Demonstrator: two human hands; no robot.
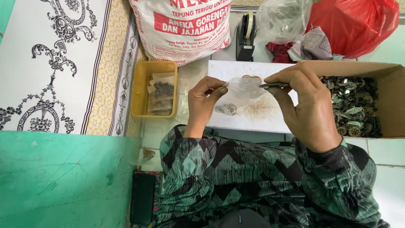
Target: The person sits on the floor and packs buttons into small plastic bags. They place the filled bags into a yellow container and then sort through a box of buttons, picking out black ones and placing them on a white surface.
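The left hand point(204, 98) pinches one end of a small clear plastic bag point(244, 87). The right hand point(304, 101) pinches a thin metal piece point(273, 85) at the bag's other end, at 3 o'clock from it. The bag hangs just over a white board point(236, 116). A round metal part point(230, 109) lies on the board at 7 o'clock from the bag. A cardboard box point(390, 101) full of metal parts point(352, 105) sits at 3 o'clock. A yellow tray point(139, 93) sits at 9 o'clock.

A yellow tray point(139, 90) of small packets sits beside a white printed sack point(181, 25), a tape dispenser point(245, 36) and a red plastic bag point(358, 23).
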